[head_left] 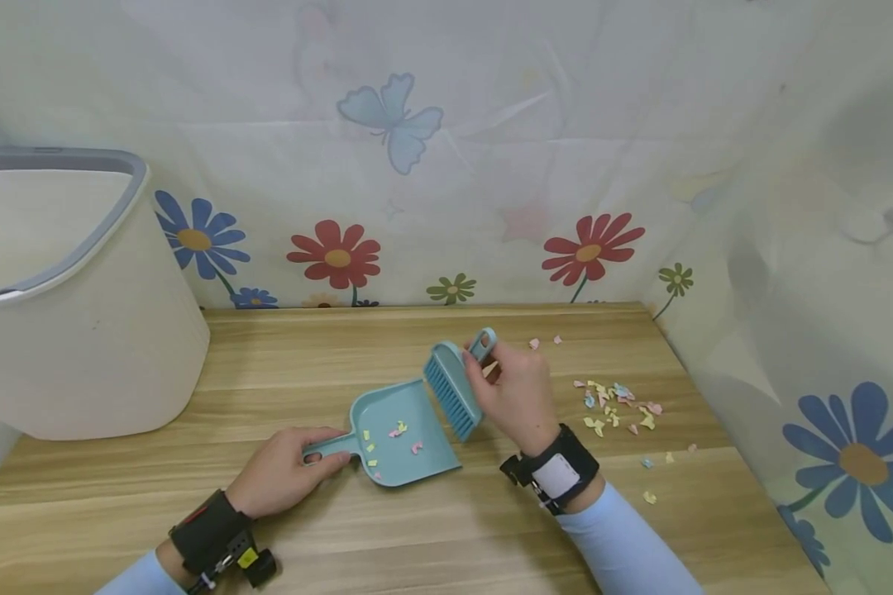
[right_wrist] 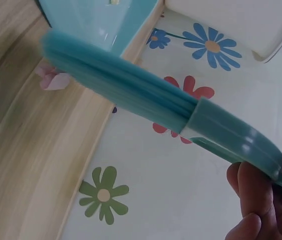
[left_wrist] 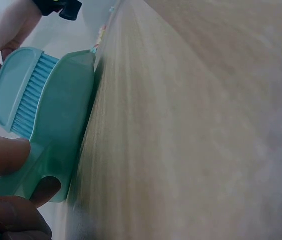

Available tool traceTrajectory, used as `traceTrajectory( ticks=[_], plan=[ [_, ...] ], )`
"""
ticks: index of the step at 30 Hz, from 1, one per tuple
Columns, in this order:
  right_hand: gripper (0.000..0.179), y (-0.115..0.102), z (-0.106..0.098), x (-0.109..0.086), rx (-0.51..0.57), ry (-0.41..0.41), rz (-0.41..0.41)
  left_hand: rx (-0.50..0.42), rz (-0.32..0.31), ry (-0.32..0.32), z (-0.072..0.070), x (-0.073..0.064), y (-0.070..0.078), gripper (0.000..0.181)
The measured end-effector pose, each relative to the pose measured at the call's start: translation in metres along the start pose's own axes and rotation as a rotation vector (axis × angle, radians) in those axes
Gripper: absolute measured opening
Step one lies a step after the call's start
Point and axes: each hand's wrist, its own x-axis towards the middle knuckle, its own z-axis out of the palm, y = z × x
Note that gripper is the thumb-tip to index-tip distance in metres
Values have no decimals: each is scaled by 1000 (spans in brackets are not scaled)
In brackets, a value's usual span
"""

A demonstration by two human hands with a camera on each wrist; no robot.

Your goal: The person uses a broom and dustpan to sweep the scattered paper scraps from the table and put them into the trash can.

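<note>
The right hand [head_left: 519, 395] grips a blue-green brush [head_left: 456, 382], with thumb and curled fingers closed round it where the handle meets the head; the looped handle end pokes out past the fingers, away from the person. The brush hangs tilted just left of this grip, bristles angled toward the dustpan [head_left: 417, 405]; whether their tips touch it, I cannot tell. The left hand [head_left: 279, 475] pinches the dustpan's handle between thumb and fingers, with no gap left around it. From that grip the pan reaches to the right along the wooden table [head_left: 283, 355], its open edge facing the brush and the right hand.

Yellow and pink paper scraps [head_left: 402, 427] lie in the pan, right of the left grip, some close to the handle side and others near the middle. A looser cluster of pastel scraps [head_left: 622, 392] lies to the right of the right grip, with a few strays nearer the person and two pink bits [head_left: 533, 344] just beyond the hand. A white bin [head_left: 141, 330] with a grey rim stands well beyond and left of the left grip. A flower-printed sheet [head_left: 454, 198] rises behind both hands.
</note>
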Motion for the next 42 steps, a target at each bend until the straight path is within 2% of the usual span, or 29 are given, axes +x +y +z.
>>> traceTrajectory(
  ticks=[7,11,14,17,19,22,25,31,42],
  plan=[
    [10,3,1,0,10,0,29,-11,5,-5,0,0,1,45],
    [7,2,3,-1,-75,-14,10,-15,7,-5,-1,-1,2,46],
    [7,-2,6,-3,-110,-59,-15,-9,8,-3,-2,-1,3,46],
    [6,-8,8,-5,-41,-111,-20,-9,8,0,-2,-1,3,45],
    [6,-11,8,-5,30,-112,-10,-12,12,-2,-2,-1,2,45],
    [5,-13,4,-4,123,-71,4,-26,5,-1,-1,-1,3,45],
    [8,-13,-3,-1,152,-17,9,-30,4,3,-1,-1,3,45],
    [11,-3,-16,-2,123,11,32,-44,-15,-7,0,-1,3,44],
    [10,23,-43,-12,-12,7,91,-24,32,11,-4,-1,5,47]
  ],
)
